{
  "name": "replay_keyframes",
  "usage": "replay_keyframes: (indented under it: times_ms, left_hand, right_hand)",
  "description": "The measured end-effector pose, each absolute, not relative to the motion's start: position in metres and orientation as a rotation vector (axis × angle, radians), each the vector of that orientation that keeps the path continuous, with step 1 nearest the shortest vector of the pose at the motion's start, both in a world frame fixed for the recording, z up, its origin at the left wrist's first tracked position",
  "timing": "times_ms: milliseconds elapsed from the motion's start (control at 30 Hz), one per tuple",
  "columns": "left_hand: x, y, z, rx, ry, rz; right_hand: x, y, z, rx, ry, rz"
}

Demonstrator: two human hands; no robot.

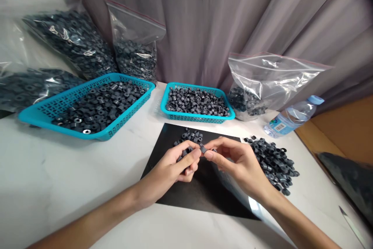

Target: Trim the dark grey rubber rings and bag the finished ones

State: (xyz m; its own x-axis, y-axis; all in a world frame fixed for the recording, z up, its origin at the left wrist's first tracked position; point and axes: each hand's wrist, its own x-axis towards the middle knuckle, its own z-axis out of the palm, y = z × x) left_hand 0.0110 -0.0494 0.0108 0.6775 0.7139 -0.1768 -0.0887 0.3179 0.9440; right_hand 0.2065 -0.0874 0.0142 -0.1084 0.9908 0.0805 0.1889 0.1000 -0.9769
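On the bench (pixel 72 179), beside the black mat (pixel 201 190), the loose pile (pixel 275 163) could be scattered by a forearm's swing! In the left hand (pixel 176 163), spare rings (pixel 189 150) were cupped, easily spilled by slack fingers. With the right hand (pixel 237 157), one grey ring (pixel 203 148) was pinched in both grips above the mat, easily dropped by a twist!

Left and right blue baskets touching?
Apart. The head view shows a strip of white table between the left basket and the right basket.
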Motion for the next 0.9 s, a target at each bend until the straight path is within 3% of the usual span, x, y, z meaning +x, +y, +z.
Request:
replay_keyframes:
  times_ms: [900]
  left_hand:
    - [0.011,-0.049,0.008,1.259,0.631,0.571]
  right_hand:
    - [0.201,-0.09,0.01,-1.102,-1.206,1.488]
